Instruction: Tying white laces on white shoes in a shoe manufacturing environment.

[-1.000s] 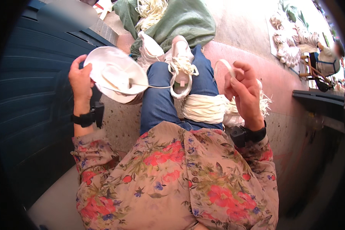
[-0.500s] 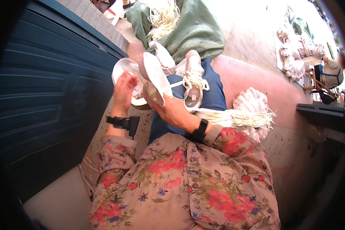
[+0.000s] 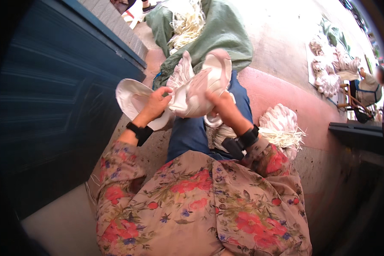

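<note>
White and pale-pink shoe uppers (image 3: pixel 194 96) are held above my lap, their layers folded and overlapping. My left hand (image 3: pixel 156 103) is closed, thumb and fingers at the near left edge of these uppers. On the right side, my right hand (image 3: pixel 227 110) grips the same uppers, its fingers partly hidden and slightly blurred. Beyond my left wrist, another white upper (image 3: pixel 131 97) lies with its hollow side showing; whether it is joined to the rest I cannot tell. Below the uppers are my knees in blue trousers (image 3: pixel 185 138).
A green sack (image 3: pixel 226 36) bearing pale laces (image 3: pixel 187 27) lies ahead. Right of my leg sit stacked uppers (image 3: pixel 279 119) with a lace bundle (image 3: pixel 283 137). A dark blue panelled door (image 3: pixel 59 106) stands close left. Far right, a seated person (image 3: pixel 369 87) is near more uppers (image 3: pixel 326 79).
My right hand has moved to the right and now grips the uppers from that side. The uppers have turned and spread over my lap, covering the laced one. My left hand has moved right, onto their edge.
</note>
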The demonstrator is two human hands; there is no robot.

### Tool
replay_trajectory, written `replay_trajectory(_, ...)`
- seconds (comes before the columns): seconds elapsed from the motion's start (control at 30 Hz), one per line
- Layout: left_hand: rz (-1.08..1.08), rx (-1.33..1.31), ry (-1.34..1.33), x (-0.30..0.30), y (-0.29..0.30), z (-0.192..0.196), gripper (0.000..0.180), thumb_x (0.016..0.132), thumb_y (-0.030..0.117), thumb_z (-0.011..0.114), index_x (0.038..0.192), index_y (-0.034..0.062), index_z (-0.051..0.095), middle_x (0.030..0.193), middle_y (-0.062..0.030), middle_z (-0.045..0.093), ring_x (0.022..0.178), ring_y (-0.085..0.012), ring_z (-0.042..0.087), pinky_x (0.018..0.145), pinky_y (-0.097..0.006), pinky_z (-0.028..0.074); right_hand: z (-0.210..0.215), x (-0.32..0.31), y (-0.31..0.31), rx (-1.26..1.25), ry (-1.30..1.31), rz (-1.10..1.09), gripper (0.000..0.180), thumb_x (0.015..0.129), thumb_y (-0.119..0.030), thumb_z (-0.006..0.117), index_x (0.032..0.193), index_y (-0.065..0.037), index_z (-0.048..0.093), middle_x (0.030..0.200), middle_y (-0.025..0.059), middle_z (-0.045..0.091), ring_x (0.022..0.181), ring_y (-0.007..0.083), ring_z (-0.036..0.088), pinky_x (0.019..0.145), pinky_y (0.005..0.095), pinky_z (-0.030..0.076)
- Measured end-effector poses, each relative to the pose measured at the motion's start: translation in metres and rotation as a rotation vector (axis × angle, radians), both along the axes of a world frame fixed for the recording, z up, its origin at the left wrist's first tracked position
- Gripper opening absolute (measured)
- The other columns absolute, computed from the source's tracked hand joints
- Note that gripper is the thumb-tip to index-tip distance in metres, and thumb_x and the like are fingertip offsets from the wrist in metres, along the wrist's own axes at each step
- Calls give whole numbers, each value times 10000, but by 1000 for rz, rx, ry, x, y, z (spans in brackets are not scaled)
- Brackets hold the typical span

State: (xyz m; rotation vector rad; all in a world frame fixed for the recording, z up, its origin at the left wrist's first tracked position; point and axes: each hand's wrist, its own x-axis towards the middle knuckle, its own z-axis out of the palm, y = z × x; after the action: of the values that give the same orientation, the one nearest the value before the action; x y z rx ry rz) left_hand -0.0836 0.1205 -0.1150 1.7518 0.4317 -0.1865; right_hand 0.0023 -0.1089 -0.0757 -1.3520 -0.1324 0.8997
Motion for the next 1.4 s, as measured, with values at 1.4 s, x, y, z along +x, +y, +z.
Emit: replay_trajectory(1.4, -100, -303, -10, -6, -74, 50, 462, 763, 104, 623, 1177, 41, 427, 1081, -35, 523, 976, -121, 491, 844, -251, 380, -66, -25, -67, -504, -1184, 386, 358, 686, -197, 625, 972, -50, 469, 883, 153, 543, 686, 329, 583, 560, 394, 470)
